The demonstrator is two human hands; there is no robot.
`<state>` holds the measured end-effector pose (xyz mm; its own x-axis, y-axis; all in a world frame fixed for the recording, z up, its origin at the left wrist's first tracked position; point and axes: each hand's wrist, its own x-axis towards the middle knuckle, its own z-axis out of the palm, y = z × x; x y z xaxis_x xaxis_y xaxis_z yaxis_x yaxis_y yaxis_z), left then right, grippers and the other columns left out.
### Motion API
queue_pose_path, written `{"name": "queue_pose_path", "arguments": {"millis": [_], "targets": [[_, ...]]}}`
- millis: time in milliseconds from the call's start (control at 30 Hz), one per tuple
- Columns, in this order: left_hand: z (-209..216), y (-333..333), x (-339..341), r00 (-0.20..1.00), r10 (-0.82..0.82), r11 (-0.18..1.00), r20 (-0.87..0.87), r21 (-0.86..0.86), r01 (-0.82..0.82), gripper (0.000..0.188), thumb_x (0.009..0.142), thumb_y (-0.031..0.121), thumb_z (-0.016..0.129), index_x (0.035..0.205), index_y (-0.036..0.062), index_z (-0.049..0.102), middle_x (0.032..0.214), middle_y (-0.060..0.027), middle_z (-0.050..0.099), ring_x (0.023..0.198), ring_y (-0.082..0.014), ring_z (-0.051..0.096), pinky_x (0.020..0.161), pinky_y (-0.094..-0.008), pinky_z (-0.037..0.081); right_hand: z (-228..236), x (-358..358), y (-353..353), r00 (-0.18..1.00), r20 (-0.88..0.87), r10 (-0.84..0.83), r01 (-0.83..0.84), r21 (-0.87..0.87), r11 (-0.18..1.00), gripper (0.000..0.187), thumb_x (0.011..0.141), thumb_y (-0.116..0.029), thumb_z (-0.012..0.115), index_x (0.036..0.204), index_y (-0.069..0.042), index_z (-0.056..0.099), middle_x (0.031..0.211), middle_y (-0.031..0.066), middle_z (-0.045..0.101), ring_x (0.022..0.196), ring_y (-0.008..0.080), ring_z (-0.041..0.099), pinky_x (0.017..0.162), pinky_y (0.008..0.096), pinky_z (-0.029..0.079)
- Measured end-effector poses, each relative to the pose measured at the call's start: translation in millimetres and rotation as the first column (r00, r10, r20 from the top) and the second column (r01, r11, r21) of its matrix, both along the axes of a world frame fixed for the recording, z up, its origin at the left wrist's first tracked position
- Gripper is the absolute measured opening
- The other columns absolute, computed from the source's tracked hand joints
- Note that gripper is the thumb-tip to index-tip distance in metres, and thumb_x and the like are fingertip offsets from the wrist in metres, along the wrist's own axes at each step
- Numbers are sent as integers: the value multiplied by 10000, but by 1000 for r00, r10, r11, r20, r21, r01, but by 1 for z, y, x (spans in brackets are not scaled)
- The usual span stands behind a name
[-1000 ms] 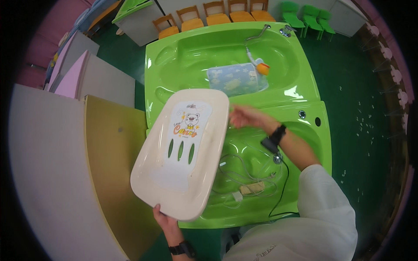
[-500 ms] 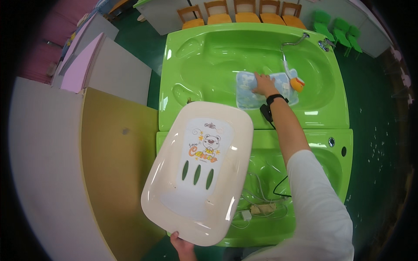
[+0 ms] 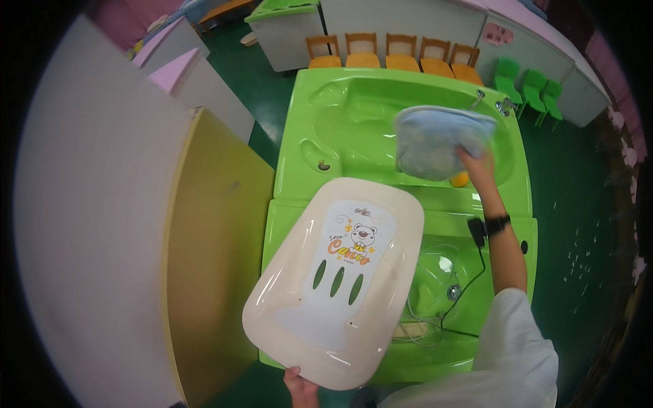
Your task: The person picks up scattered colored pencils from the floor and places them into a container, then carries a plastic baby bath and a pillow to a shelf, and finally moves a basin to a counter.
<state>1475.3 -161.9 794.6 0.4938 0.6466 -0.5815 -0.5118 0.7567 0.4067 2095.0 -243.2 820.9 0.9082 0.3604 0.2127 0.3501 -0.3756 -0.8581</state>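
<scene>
wooden chairs [image 3: 402,62], green chairs [image 3: 533,92], pink sign [image 3: 498,34]

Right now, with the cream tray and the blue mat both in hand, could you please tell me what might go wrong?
The cream tray could tip or slip, since only the left hand grips it, by its near edge. With the blue mat in the right hand, the black cord from that wrist might catch on the chrome fitting in the near green tub.

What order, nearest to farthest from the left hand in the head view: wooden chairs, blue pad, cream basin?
1. Cream basin: left hand grips its near edge.
2. Blue pad: in right hand, over far green tub.
3. Wooden chairs: beyond that tub.
</scene>
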Motion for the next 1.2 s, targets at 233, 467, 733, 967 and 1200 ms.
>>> {"name": "queue_pose_path", "arguments": {"millis": [233,467,733,967,1200], "targets": [[-37,-9,-9,996,40,995,80,89,-47,742,664,136,586,1340,-63,356,1244,-245,527,1131,-422,531,990,-544,437,5,-79,-120,824,-509,251,373,819,436,523,954,-353,534,1357,-39,421,1326,102,512,1189,265,511,1006,412,419],[-52,-39,7,986,120,990,114,61,-128,686,665,27,590,1303,-77,361,1198,-227,528,1107,-404,546,977,-530,453,-36,-79,-104,603,-611,514,404,789,464,511,959,-385,465,1349,-57,447,1318,118,526,1185,304,512,1004,440,416],[-82,-118,28,927,372,906,45,202,-373,682,663,-2,562,1315,-58,372,1236,-224,526,1127,-413,541,985,-531,454,-59,-80,-9,213,-600,771,130,799,587,502,943,-355,499,1330,-36,468,1285,139,551,1156,315,529,1006,441,416],[-99,-124,31,829,559,809,-13,230,-541,678,681,16,541,1331,-55,360,1259,-231,502,1146,-415,519,998,-535,444,-50,-156,71,-48,-654,755,28,755,656,504,946,-364,490,1331,-39,468,1318,141,531,1182,321,513,1043,468,376],[-160,-71,29,653,744,594,143,305,-744,699,649,49,587,1304,-79,380,1221,-219,509,1129,-389,524,982,-498,463,-101,-193,193,-390,-614,686,-38,755,655,504,959,-375,469,1341,-46,451,1318,155,523,1190,333,502,1037,499,372]]}}
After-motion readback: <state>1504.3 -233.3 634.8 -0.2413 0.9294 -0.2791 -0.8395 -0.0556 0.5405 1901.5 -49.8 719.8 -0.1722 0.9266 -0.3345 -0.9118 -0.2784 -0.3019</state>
